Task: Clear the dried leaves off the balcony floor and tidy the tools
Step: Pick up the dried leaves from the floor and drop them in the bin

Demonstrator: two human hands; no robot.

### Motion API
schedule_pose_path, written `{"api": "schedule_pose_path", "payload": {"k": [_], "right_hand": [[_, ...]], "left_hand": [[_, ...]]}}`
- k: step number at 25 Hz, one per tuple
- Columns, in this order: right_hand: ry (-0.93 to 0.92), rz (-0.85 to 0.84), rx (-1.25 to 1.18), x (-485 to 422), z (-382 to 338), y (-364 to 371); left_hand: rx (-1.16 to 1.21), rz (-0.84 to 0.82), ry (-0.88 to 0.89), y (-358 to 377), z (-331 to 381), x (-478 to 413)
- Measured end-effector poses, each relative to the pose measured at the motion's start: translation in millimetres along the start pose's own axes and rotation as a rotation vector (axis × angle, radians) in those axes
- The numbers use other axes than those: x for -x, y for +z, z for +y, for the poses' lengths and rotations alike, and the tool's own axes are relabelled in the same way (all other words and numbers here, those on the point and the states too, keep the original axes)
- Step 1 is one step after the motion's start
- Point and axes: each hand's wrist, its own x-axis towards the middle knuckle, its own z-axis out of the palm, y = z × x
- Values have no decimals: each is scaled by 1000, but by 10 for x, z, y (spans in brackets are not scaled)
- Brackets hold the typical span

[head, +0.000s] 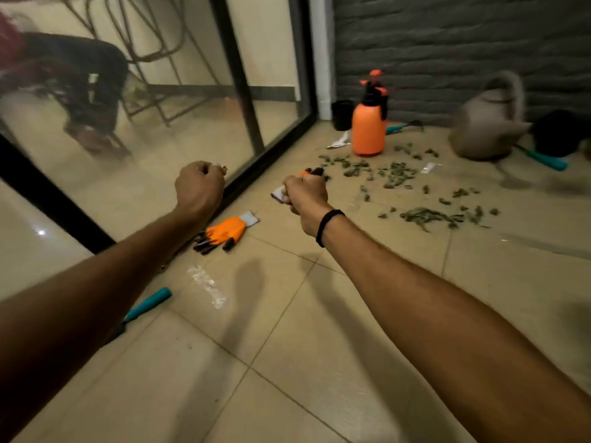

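Forearms reach out over the tiled floor (287, 362). At lower left, a teal-handled tool (148, 303) lies partly under the left arm. Left hand (200, 183) is clenched in a fist above the door track; a speck shows at the thumb, too small to identify. Below it an orange glove (227, 231) lies flat on the tile, with a clear wrapper (208, 286) near it. Right hand (307, 193) grasps a matching glove (315, 171), bunched, with the cuff out one side and dark fingertips out the other.

Dried leaves (396, 174) lie scattered beyond the right hand, from in front of the orange sprayer (368, 129) across toward the watering can (489, 123). The floor is not yet cleared.

Assessment: the leaves appear light and brittle, liable to crumble and scatter. Scoop under the heaps with both palms rather than pinching. A second teal tool (547, 159) lies at the can's base; take it by the handle.
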Motion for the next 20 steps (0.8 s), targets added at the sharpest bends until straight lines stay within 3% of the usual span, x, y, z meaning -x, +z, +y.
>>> {"api": "schedule_pose_path", "payload": {"k": [10, 15, 20], "right_hand": [[-40, 432, 86, -49, -40, -2279], [-6, 620, 176, -123, 368, -2828], [45, 774, 287, -450, 798, -3124]], "left_hand": [[132, -329, 94, 1882, 1080, 511], [105, -464, 152, 2670, 1094, 772], [59, -521, 182, 3358, 658, 706]]}}
